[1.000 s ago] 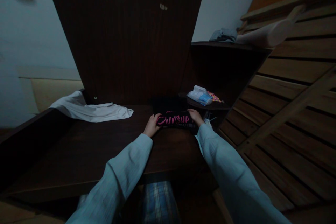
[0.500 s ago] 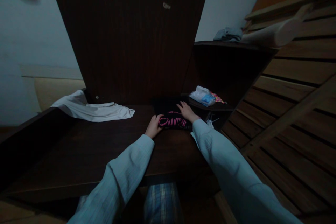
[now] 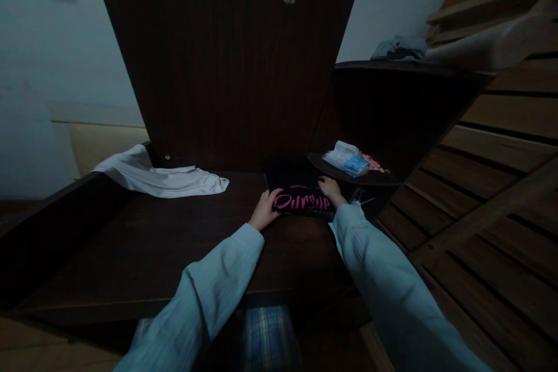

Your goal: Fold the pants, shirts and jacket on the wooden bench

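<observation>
A folded black cloth with pink lettering [image 3: 303,202] lies on the dark wooden desk [image 3: 174,244], near the back panel. My left hand [image 3: 265,209] grips its left edge, thumb on top and the other fingers partly out of sight. At the right edge, my right hand [image 3: 332,190] is closed on the same cloth with curled fingers. Its far part merges with the dark surface behind, so its full outline is hard to make out.
A white cloth [image 3: 174,180] drapes over the desk's left side board. On the corner shelf [image 3: 387,179] to the right sits a plastic packet [image 3: 346,160] beside small colourful items. Folded fabric [image 3: 400,48] rests on the shelf top. Wooden slats [image 3: 501,186] stand at right.
My right hand has shifted from resting across the cloth's top to its right edge, with fingers now curled, uncovering more lettering. The left hand keeps its hold. The view has shifted slightly.
</observation>
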`<state>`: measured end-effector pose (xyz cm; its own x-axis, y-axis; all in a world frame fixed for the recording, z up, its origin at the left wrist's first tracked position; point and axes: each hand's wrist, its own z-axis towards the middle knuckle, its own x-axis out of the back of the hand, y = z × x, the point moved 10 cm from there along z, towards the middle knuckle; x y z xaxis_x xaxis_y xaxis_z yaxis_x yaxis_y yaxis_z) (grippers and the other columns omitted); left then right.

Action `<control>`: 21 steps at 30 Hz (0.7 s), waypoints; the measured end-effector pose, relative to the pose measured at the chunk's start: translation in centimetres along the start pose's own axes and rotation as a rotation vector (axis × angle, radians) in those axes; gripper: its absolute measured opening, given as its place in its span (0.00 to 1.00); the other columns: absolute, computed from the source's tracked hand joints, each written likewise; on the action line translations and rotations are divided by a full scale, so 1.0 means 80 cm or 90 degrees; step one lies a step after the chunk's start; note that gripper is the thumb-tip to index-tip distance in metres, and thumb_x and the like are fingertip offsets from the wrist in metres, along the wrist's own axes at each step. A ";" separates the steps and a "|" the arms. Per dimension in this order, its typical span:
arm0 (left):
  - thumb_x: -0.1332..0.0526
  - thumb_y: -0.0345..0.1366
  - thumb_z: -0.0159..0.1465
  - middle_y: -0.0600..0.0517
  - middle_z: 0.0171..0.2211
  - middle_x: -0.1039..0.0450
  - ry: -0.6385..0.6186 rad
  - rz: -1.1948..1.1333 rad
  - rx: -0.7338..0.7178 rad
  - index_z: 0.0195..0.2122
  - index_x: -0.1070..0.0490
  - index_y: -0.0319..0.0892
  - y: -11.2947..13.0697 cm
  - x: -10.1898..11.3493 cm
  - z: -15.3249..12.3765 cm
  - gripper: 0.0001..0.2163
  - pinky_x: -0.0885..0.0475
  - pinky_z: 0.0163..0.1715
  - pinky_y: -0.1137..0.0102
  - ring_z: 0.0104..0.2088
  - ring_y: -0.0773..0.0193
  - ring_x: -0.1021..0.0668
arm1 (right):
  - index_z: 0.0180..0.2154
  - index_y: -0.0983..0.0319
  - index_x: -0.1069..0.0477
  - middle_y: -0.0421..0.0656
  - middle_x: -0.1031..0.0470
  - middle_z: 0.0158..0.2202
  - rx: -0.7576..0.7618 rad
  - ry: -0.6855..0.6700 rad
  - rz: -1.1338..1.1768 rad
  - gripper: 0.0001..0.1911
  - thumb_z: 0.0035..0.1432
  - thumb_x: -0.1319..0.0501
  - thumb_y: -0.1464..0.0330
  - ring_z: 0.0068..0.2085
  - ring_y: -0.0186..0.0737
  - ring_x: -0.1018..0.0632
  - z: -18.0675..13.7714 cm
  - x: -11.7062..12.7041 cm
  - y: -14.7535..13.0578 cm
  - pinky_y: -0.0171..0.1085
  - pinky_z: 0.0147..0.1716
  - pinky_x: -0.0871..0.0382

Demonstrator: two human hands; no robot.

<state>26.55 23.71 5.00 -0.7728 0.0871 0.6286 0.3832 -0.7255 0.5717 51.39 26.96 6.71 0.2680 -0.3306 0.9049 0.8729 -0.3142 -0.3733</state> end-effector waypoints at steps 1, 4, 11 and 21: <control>0.41 0.28 0.50 0.47 0.45 0.39 -0.005 -0.005 0.009 0.53 0.43 0.42 -0.002 0.000 0.000 0.27 0.38 0.47 0.62 0.44 0.56 0.35 | 0.44 0.66 0.31 0.52 0.28 0.44 -0.002 0.011 -0.004 0.19 0.52 0.51 0.71 0.45 0.46 0.28 -0.007 0.004 -0.005 0.41 0.44 0.36; 0.40 0.27 0.49 0.46 0.47 0.40 -0.014 -0.025 0.024 0.56 0.47 0.43 -0.005 0.000 0.000 0.32 0.40 0.49 0.60 0.47 0.55 0.36 | 0.42 0.66 0.30 0.52 0.29 0.44 0.072 0.101 0.020 0.18 0.52 0.52 0.72 0.47 0.46 0.30 -0.039 0.021 -0.048 0.43 0.48 0.39; 0.41 0.29 0.49 0.41 0.53 0.43 -0.029 -0.020 -0.034 0.60 0.58 0.38 -0.016 0.006 -0.005 0.38 0.41 0.50 0.59 0.51 0.54 0.37 | 0.42 0.62 0.33 0.48 0.34 0.48 0.355 0.249 0.258 0.16 0.52 0.52 0.73 0.51 0.43 0.36 -0.165 0.011 -0.206 0.45 0.50 0.42; 0.46 0.30 0.54 0.37 0.49 0.38 0.175 0.410 0.404 0.50 0.40 0.35 -0.180 0.239 -0.097 0.20 0.44 0.49 0.54 0.51 0.48 0.37 | 0.40 0.61 0.36 0.44 0.34 0.35 0.419 0.115 0.445 0.17 0.47 0.52 0.77 0.36 0.38 0.30 -0.203 -0.070 -0.281 0.37 0.38 0.34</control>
<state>2.34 30.54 4.73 -0.3781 -0.4235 0.8232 0.9190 -0.0643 0.3890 23.65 21.40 6.69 0.7933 -0.4026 0.4567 0.6085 0.5463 -0.5755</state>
